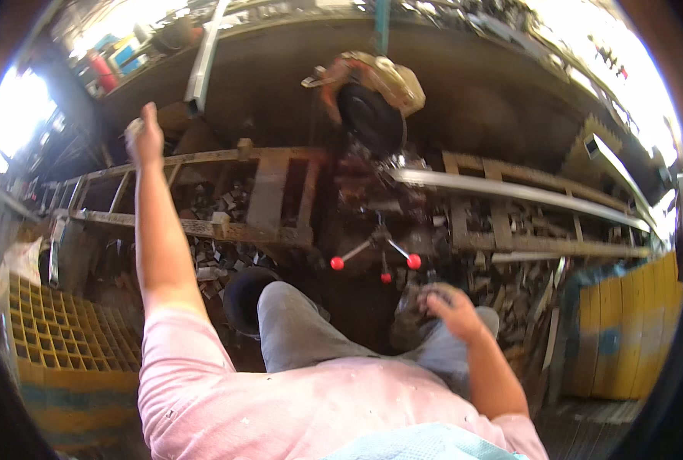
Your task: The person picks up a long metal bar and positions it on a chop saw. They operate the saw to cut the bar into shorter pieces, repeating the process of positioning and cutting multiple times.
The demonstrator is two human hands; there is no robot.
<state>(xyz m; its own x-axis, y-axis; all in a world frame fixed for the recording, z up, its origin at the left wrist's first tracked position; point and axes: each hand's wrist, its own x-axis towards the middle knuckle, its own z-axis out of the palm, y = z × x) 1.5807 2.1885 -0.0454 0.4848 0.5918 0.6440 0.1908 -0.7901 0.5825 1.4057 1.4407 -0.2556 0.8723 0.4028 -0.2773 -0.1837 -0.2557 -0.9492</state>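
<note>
My left hand (pixel 146 138) reaches out at the upper left, with what looks like a small pale object in its fingers, too blurred to name. Close to it is the end of a square metal tube (pixel 199 86). My right hand (pixel 453 313) is near my right knee, its fingers curled round a blurred dark object I cannot name. In front of me stands a cut-off saw (pixel 376 98) with a black disc or guard. Beneath it, a metal profile (pixel 508 192) runs off to the right. A three-spoked handle with red knobs (pixel 380 236) faces me.
Slatted frames (pixel 278 233) flank the saw, with metal offcuts (pixel 235 195) under and around them. A dark bucket (pixel 244 299) is beside my left knee. A yellow grid crate (pixel 65 328) stands at left, a yellow ribbed panel (pixel 623 328) at right. Another square tube (pixel 620 172) juts out at far right.
</note>
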